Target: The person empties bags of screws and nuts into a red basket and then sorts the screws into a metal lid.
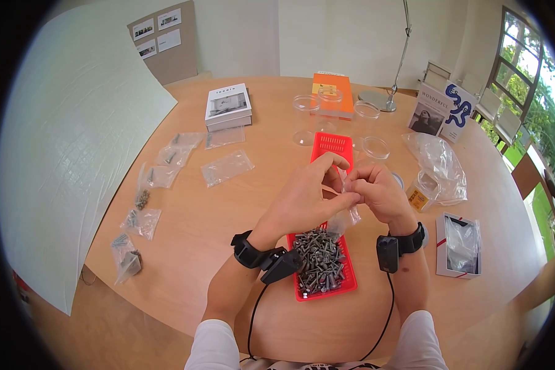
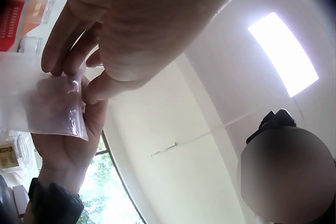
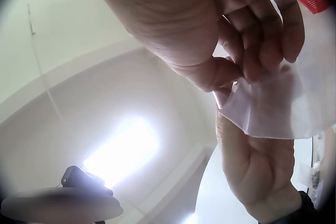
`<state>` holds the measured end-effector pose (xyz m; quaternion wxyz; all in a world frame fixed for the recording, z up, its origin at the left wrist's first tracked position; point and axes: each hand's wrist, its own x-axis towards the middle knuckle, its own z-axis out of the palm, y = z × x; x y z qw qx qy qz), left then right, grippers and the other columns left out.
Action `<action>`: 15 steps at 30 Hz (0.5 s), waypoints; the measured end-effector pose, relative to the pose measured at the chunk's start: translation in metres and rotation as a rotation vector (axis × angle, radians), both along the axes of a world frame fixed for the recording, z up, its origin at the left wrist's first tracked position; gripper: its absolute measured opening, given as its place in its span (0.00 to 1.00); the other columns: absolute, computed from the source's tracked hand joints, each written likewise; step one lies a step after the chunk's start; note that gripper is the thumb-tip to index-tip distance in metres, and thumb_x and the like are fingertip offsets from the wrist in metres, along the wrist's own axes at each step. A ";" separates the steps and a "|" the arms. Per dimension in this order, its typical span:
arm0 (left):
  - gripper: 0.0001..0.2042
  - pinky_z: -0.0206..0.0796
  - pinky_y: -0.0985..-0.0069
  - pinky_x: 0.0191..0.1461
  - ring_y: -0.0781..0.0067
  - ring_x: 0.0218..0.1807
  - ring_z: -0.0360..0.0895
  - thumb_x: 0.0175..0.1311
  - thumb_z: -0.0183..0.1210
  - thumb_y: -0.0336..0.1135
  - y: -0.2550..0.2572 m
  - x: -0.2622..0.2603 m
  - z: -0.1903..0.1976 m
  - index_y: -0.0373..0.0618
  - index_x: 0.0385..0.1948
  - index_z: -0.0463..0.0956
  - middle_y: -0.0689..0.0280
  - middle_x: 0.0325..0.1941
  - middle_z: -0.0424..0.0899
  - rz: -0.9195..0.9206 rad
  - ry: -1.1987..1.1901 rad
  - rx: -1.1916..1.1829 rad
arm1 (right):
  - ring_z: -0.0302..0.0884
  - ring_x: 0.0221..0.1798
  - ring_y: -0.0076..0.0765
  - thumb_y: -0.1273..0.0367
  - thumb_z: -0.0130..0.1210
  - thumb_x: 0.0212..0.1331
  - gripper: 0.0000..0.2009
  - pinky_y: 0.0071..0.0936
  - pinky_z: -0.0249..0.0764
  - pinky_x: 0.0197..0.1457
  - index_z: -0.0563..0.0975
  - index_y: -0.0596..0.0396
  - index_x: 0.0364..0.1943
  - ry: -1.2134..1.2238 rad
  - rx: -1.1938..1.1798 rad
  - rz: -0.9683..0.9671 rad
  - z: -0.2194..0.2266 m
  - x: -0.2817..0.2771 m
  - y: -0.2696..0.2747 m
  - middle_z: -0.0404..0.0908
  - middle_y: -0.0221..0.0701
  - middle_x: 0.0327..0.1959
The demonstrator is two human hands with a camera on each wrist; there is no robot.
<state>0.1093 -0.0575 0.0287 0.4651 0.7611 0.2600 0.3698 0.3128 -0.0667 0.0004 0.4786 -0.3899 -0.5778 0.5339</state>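
A small clear plastic bag (image 1: 351, 216) is held between both hands above a red basket (image 1: 353, 279) of loose metal screws (image 1: 320, 262). My left hand (image 1: 308, 197) pinches the bag's top edge between thumb and fingers. Facing it, my right hand (image 1: 382, 194) pinches the same edge, its fingertips right beside the left thumb. In the left wrist view the bag (image 2: 47, 103) hangs flat and see-through below the fingers. The right wrist view shows the bag (image 3: 273, 106) with its upper edge gripped by the fingertips.
Flat clear bags (image 1: 228, 168), some holding small hardware, line the left side. Behind the hands are a red basket (image 1: 332, 142), clear round containers (image 1: 376, 148) and books (image 1: 228, 106). At right stand a labelled tub (image 1: 418, 200), crumpled plastic (image 1: 441, 160) and a white box (image 1: 441, 262).
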 end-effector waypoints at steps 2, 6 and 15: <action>0.22 0.79 0.73 0.49 0.76 0.42 0.79 0.57 0.68 0.27 0.001 0.000 -0.001 0.38 0.52 0.71 0.67 0.35 0.76 -0.004 0.014 0.007 | 0.79 0.28 0.21 0.72 0.58 0.59 0.06 0.21 0.79 0.32 0.81 0.61 0.31 0.007 -0.016 0.007 0.002 -0.003 -0.002 0.81 0.29 0.27; 0.20 0.79 0.73 0.48 0.76 0.42 0.79 0.56 0.69 0.27 0.005 0.000 -0.005 0.38 0.48 0.71 0.67 0.36 0.77 -0.005 0.000 0.003 | 0.80 0.28 0.20 0.73 0.59 0.57 0.05 0.21 0.79 0.32 0.81 0.61 0.31 -0.016 -0.031 0.029 0.002 -0.001 -0.001 0.82 0.28 0.27; 0.18 0.80 0.73 0.40 0.73 0.42 0.83 0.51 0.70 0.28 -0.001 -0.001 -0.001 0.40 0.40 0.69 0.64 0.37 0.79 0.043 0.085 0.088 | 0.78 0.30 0.19 0.74 0.60 0.59 0.04 0.16 0.73 0.36 0.80 0.61 0.32 -0.088 0.009 -0.004 0.009 -0.009 -0.008 0.82 0.28 0.27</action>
